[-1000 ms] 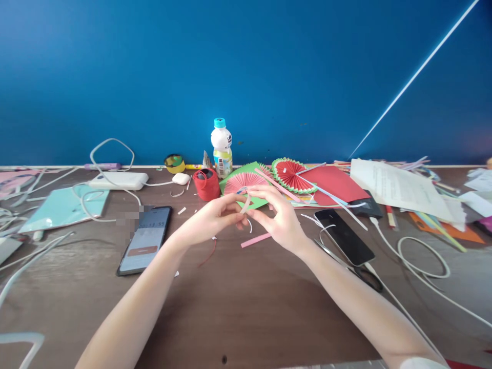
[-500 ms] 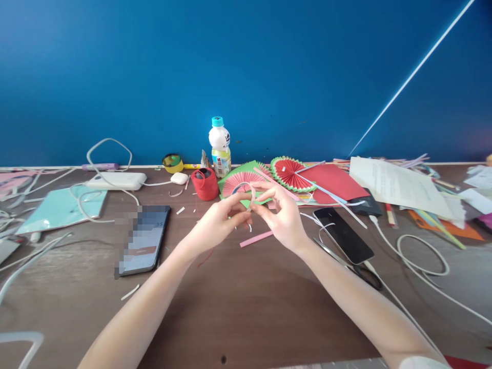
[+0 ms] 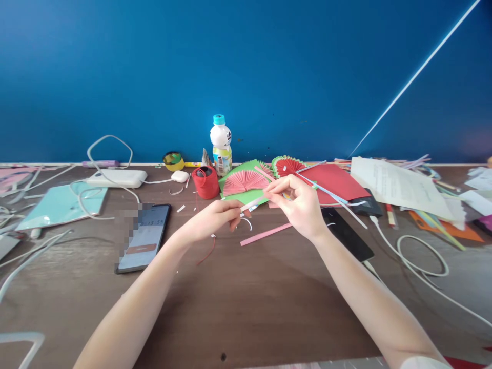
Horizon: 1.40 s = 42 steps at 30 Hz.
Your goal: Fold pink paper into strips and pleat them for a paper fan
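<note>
A narrow pale pink paper strip [image 3: 252, 204] stretches between my hands above the table. Its left end is pinched in the fingers of my left hand [image 3: 217, 219]. My right hand [image 3: 295, 205] grips the other end, slightly higher. Behind the strip lies a pink pleated paper fan [image 3: 246, 182] on a green sheet [image 3: 251, 167]. Below it a darker pink strip [image 3: 265, 234] rests on the table, partly hidden by my right hand. A red pleated fan with a green edge [image 3: 287, 166] sits behind that hand.
A red spool [image 3: 206, 182] and a white bottle with a blue cap [image 3: 221, 146] stand at the back. Phones lie on both sides, one lit [image 3: 144, 241], one dark [image 3: 348, 234]. White cables [image 3: 415, 261] curl at the right; a red sheet [image 3: 334, 182] lies behind.
The strip was curled into a loop between my fingers; now it is drawn out nearly straight. My hands have moved apart, the right one to the right.
</note>
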### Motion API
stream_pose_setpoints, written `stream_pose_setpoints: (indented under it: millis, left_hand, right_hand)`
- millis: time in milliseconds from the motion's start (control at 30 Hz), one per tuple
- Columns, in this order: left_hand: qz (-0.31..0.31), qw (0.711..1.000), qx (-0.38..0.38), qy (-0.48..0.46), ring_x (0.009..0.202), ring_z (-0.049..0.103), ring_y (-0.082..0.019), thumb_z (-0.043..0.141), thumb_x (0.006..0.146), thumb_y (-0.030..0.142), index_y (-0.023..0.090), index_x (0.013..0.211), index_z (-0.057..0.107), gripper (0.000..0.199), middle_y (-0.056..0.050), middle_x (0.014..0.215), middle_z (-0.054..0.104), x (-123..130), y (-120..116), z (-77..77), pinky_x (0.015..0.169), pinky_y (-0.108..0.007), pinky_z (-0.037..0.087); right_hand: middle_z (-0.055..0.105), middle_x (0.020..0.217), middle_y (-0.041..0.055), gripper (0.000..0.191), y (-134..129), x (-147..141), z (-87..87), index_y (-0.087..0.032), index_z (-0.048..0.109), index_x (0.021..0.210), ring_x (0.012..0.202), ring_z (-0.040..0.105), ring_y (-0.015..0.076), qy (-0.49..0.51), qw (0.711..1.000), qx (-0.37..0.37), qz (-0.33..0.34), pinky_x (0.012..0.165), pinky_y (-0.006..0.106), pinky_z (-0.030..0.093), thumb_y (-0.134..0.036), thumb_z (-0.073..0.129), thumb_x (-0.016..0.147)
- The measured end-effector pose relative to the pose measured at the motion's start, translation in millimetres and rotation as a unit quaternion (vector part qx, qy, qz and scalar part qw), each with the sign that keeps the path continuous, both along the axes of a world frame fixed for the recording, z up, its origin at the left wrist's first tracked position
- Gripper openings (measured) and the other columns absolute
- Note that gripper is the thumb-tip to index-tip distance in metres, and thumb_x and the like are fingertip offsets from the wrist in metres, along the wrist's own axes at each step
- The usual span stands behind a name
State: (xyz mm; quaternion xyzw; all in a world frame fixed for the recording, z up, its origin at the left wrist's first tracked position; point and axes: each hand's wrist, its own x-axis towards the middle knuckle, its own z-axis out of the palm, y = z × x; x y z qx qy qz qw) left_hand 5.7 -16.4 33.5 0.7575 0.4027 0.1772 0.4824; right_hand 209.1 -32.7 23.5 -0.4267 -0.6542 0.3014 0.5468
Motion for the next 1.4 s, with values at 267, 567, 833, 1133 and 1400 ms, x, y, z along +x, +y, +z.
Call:
stream_pose_setpoints:
  millis: [267,567,833,1133,1400]
  left_hand:
    - [-0.008,1.000,-0.022,-0.016,0.068,0.044,-0.013,0.036,0.084,0.032,0.018,0.088,0.060,0.028,0.003,0.062,0.044,-2,0,1.7,0.069,-0.024,0.034]
    - [0.110,0.991,-0.016,-0.077,0.058,0.043,-0.011,0.046,0.077,0.033,0.016,0.076,0.063,0.025,0.002,0.061,0.049,-1,5,-10.1,0.058,-0.023,0.034]
    - [0.192,0.975,0.109,0.036,0.058,0.045,-0.012,0.037,0.075,0.027,0.017,0.057,0.052,0.026,0.000,0.059,0.051,-26,12,11.9,0.054,-0.024,0.034]
    - [0.139,0.858,0.156,0.468,0.072,0.059,-0.022,0.041,0.076,0.027,0.020,0.075,0.060,0.020,-0.007,0.078,0.065,-27,23,-16.0,0.061,-0.030,0.039]
    - [0.166,0.865,0.331,0.339,0.098,0.056,-0.021,0.041,0.083,0.019,0.018,0.098,0.058,0.023,-0.008,0.103,0.060,17,36,-35.6,0.076,-0.028,0.045]
  right_hand:
    - [0.065,0.077,0.0007,0.014,2,10,2.3,-0.019,0.058,0.069,0.072,0.062,0.0140,0.032,0.999,-0.007,0.000,0.064,0.030,0.052,-0.024,0.071,0.071]
    - [0.067,0.070,0.0007,0.013,-5,15,12.4,-0.019,0.060,0.065,0.073,0.065,0.0165,0.014,0.988,0.009,0.154,0.068,0.034,0.052,-0.017,0.072,0.069]
    - [0.065,0.069,-0.0016,0.015,0,53,33.8,-0.023,0.057,0.069,0.066,0.062,0.0147,0.100,0.980,0.151,0.084,0.067,0.036,0.054,-0.021,0.072,0.070]
    - [0.052,0.105,0.0045,0.018,41,57,-12.1,-0.024,0.057,0.092,0.103,0.053,0.0216,-0.131,0.977,0.135,-0.099,0.081,0.039,0.049,-0.025,0.063,0.075]
    - [0.054,0.102,0.0054,0.054,68,28,-40.1,-0.028,0.041,0.126,0.101,0.051,0.0229,-0.275,0.953,0.108,-0.058,0.093,0.047,0.040,-0.013,0.055,0.077]
